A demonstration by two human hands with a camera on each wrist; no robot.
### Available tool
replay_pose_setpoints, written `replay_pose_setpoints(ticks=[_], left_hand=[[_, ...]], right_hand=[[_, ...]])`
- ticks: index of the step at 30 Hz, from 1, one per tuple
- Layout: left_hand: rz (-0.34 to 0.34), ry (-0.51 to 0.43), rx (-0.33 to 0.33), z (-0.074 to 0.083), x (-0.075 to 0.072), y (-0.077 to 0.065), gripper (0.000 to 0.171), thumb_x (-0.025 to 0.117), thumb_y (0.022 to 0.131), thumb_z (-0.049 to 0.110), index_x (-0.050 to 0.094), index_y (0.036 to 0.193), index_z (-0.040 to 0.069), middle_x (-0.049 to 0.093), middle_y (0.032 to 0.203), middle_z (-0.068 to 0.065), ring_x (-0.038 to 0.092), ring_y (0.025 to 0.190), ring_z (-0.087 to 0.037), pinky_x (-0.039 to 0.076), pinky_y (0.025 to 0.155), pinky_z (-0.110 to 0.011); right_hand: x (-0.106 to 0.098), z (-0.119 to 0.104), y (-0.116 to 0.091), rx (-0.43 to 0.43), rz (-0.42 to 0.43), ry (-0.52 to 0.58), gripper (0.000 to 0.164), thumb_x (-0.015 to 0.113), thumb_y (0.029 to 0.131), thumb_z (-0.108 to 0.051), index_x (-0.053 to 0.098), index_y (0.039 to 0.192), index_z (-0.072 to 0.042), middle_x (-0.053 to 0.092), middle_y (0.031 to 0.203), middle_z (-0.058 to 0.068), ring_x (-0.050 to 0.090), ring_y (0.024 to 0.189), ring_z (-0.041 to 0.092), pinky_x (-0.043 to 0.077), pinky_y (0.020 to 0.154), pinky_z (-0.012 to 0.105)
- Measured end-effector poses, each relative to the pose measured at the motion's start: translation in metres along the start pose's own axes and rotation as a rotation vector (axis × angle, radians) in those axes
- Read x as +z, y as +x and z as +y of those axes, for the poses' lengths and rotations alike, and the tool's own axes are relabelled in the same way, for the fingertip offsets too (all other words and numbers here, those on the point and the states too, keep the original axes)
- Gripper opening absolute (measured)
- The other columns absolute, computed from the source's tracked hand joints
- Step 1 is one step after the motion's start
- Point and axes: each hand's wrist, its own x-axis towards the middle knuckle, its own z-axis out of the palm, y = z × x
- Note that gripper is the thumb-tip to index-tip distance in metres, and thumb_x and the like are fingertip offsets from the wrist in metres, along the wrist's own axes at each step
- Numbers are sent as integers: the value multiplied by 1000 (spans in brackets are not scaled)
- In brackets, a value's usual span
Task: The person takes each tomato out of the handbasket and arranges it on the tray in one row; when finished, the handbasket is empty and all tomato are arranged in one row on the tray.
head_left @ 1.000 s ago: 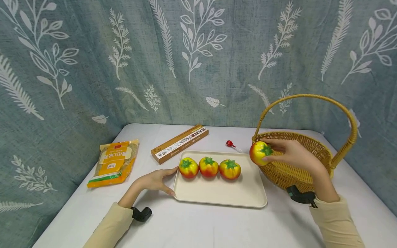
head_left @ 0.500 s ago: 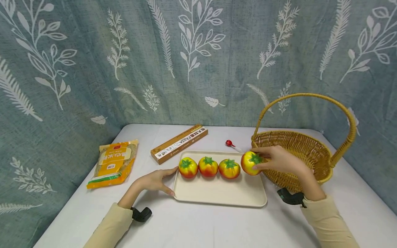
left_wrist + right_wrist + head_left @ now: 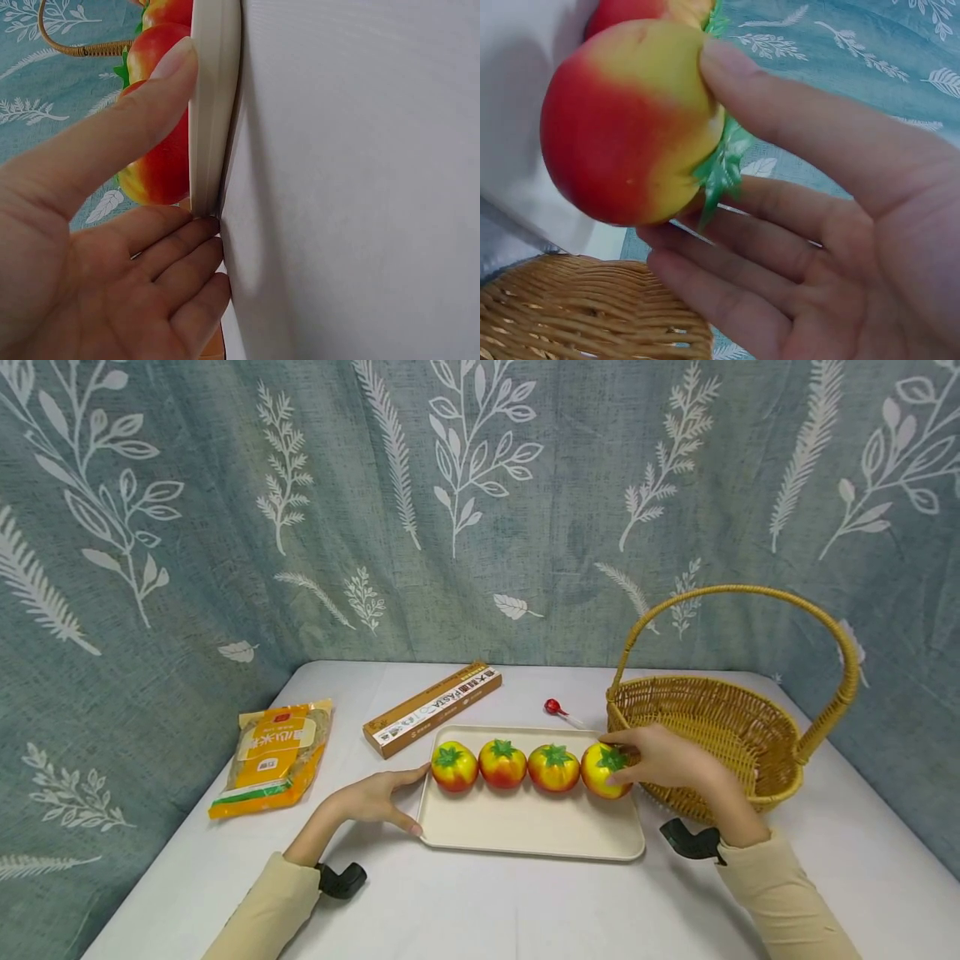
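Observation:
My right hand (image 3: 663, 758) pinches a red-and-yellow tomato (image 3: 597, 768) with a green leafy top, thumb on the near side and fingers behind. It is at the right end of a cream tray (image 3: 525, 828), beside three more tomatoes (image 3: 553, 770) in a row. In the right wrist view the held tomato (image 3: 622, 127) shows its smooth red underside, close over the tray. My left hand (image 3: 372, 797) touches the tray's left edge with its fingers extended. From the left wrist, the thumb (image 3: 161, 90) lies along the tray's side and the fingertips meet its end.
A wicker basket (image 3: 720, 727) with a tall arched handle stands right of the tray, close to my right hand. Behind the tray lie a pasta box (image 3: 433, 710) and a red lollipop (image 3: 553, 707). An orange grain bag (image 3: 276, 756) lies at left; a curtain (image 3: 480, 527) hangs behind.
My right hand has moved left and down from the basket's side, bringing the tomato to the row's right end on the tray. My left hand has stayed at the tray's edge.

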Motion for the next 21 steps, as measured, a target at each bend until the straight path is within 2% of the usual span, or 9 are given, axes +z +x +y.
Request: replay_pose_setpoints(ticks=[6,9,12,17,21], left_hand=[[-14,-15,-4,-1,3,1,100,86,72,34,31,149,0,31,153,-18,27,141,-34,24,114,-49],[-9,-4,-8,-1,3,1,101,86,72,35,31,149,0,32,153,-17,27,141,-33,24,114,-48],[2,5,-5,-2,2,1,100,86,72,34,32,149,-1,32,152,-17,28,140,-33,24,114,-48],[4,2,2,-3,0,1,100,86,71,34,32,148,-2,32,152,-18,28,140,-34,24,114,-49],[6,4,2,-4,0,1,100,86,72,33,32,148,-2,33,152,-18,28,140,-34,24,114,-48]], right_hand=[[14,3,-3,16,-1,-6,64,77,81,-34,58,128,6,64,116,21,60,94,23,52,80,39],[21,4,-3,14,30,-1,65,76,83,-33,56,129,9,64,115,23,59,88,22,51,74,36],[26,4,-3,43,79,4,67,76,83,-34,55,130,9,64,114,23,58,84,20,48,71,34],[32,1,-3,94,111,4,71,72,86,-39,51,133,10,64,112,25,53,71,16,44,63,31],[36,1,-3,105,120,17,71,69,88,-38,48,134,11,66,86,14,43,58,13,38,56,29]])
